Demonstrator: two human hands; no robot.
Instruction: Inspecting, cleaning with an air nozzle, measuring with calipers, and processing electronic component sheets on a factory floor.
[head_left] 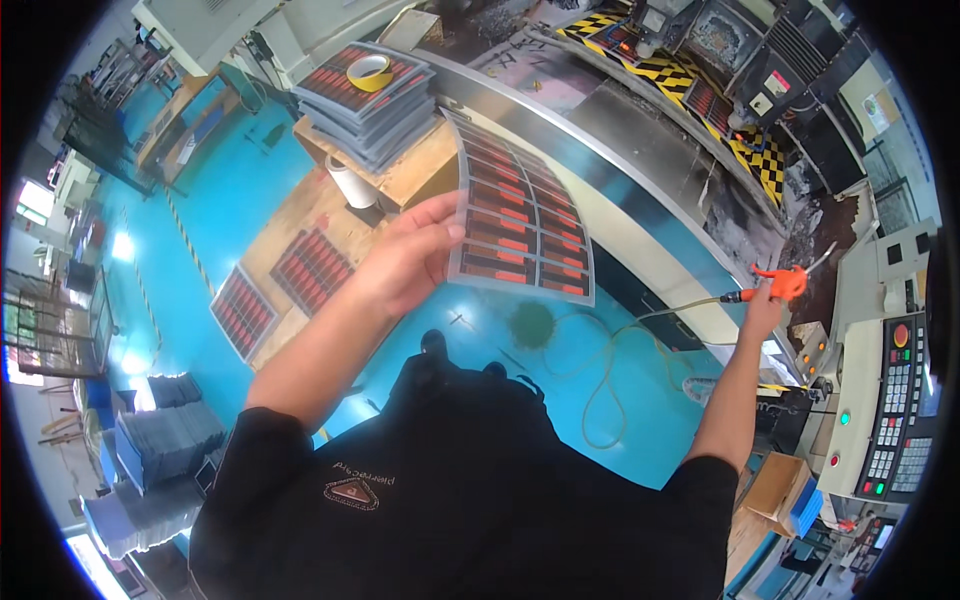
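Observation:
My left hand is closed on the left edge of a thin clear sheet printed with rows of black and red rectangles. The sheet is held up, slightly bowed, in front of the machine's metal edge. Over on the right, my right hand grips an orange air blow gun, its nozzle pointing up and to the right. A pale air hose runs from the gun down to the floor in loops.
A stack of similar sheets stands on a wooden table, with a yellow tape roll on top. Two more sheets lie lower down. The machine bed has black-yellow striped strips. A control panel stands at right.

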